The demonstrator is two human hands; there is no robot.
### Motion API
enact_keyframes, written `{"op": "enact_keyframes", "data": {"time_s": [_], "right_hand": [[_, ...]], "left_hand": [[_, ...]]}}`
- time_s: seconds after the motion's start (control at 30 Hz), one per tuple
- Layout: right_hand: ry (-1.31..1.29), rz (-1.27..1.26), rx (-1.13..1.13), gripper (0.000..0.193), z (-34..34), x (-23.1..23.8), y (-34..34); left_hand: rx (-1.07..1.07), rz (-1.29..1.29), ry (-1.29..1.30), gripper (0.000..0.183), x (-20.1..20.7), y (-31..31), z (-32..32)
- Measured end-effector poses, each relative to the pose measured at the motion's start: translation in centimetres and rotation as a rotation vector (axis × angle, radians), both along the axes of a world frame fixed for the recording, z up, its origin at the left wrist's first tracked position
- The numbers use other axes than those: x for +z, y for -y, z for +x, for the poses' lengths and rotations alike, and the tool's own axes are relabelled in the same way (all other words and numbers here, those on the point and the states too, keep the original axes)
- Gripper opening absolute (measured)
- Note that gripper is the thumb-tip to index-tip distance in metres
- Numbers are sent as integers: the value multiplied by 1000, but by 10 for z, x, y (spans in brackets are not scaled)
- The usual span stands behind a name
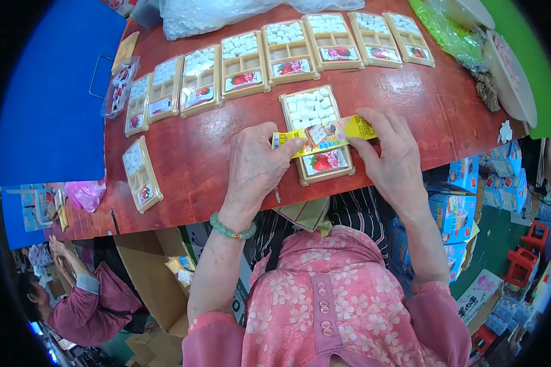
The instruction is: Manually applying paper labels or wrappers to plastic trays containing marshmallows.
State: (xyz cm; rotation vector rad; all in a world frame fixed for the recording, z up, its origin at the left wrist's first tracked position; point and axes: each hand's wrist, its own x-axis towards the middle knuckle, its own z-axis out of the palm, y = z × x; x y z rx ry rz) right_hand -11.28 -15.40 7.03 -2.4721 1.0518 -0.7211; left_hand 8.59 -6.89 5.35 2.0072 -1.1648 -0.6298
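Observation:
In front of me on the red table lies a compartment tray under a clear cover, with white marshmallow-like pieces at its far end and a strawberry-printed packet at its near end. Across the tray's middle stretches a yellow printed paper band, hiding the compartments there. My left hand pinches the band's left end between thumb and fingers. Its right end is gripped by my right hand, thumb below and fingers above.
A row of similar filled trays curves along the far side of the table. One more tray lies at the left. Plastic bags and a white bowl border the work area. An open carton stands below the edge.

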Motion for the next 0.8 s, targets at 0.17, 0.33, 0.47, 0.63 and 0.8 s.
{"op": "enact_keyframes", "data": {"time_s": [0.17,0.33,0.47,0.63,0.8], "right_hand": [[-157,-279,0,51,2,15,-12],[-366,-209,315,76,14,3,-18],[-341,-179,282,79,14,-9,-18],[-360,-234,273,84,16,-6,-22],[-414,-198,283,84,3,-1,-43]], "left_hand": [[-10,15,11,37,2,-1,0],[-22,25,0,36,3,2,1],[-26,28,50,34,13,3,-2],[-43,35,97,33,10,-1,-1],[-30,2,36,35,14,-16,-9]]}}
